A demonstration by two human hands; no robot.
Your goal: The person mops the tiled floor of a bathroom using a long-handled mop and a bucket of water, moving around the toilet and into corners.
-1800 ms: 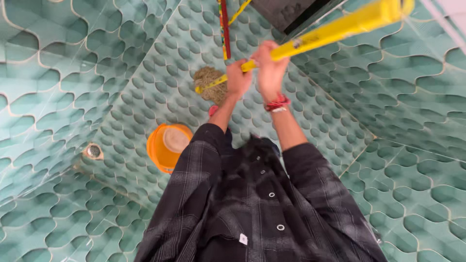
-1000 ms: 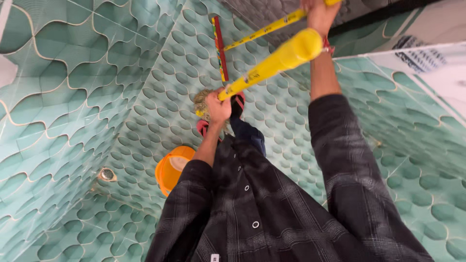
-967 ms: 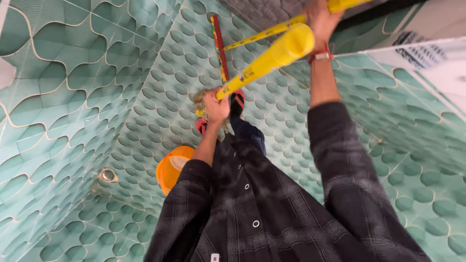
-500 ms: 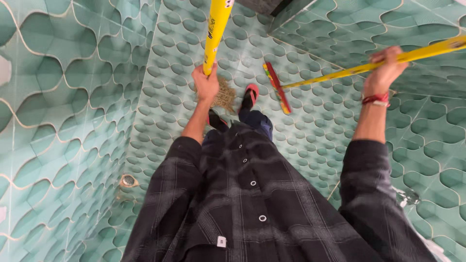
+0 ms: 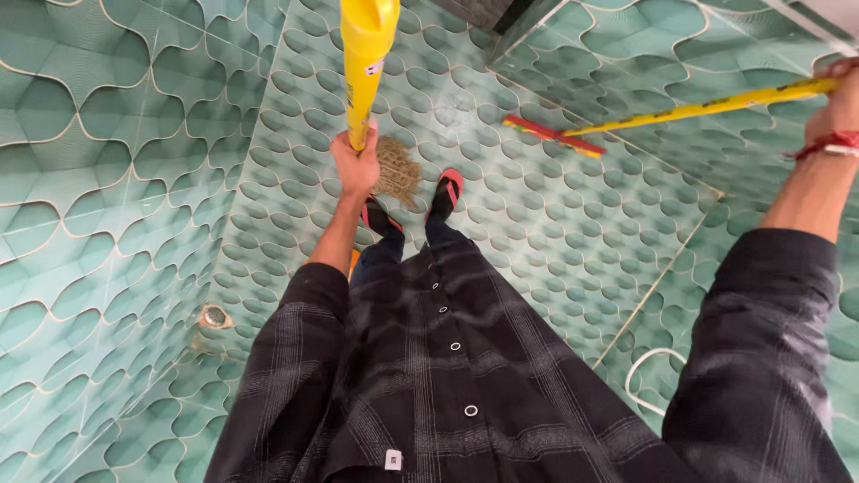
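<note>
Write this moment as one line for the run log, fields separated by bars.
left hand: grips yellow mop handle | right hand: grips yellow wiper pole | mop head: on tiled floor by sandals

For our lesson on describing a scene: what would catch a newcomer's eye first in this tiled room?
First the thick yellow mop handle, rising at top centre, gripped low by the left hand above the tan mop head on the green tiled floor. Then the right hand, at the far right edge, holding a thin yellow stick that runs to a red scrubbing brush on the floor.
</note>
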